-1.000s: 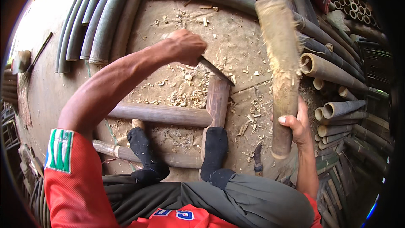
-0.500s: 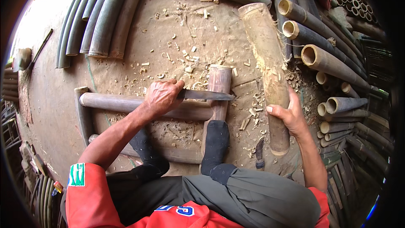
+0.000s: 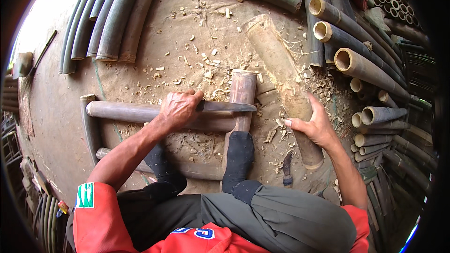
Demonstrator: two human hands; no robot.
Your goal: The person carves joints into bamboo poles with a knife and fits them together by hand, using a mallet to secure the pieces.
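My left hand [image 3: 180, 107] is closed round the handle of a knife, palm down. The dark knife blade [image 3: 227, 106] points right and lies across a short bamboo piece [image 3: 243, 84] at the end of a low bamboo frame [image 3: 119, 111]. With thumb on the near side, my right hand [image 3: 318, 124] grips a thick bamboo tube [image 3: 274, 54] by its lower half; the fingers are partly hidden behind it. The tube leans to the upper left. Its upper part is scraped pale, with loose fibres along the right edge, while its lower end is still brown.
My sock-covered foot [image 3: 240, 154] presses against the frame. Pale shavings [image 3: 211, 63] litter the ground. A dark hooked tool [image 3: 287, 168] lies near my right knee. Bamboo poles [image 3: 117, 23] are laid at the upper left, and cut tubes [image 3: 370, 68] are stacked along the right.
The upper end of the bamboo tube has swung left and downward, and my right hand has shifted slightly left with it. My left hand and the knife have hardly moved.
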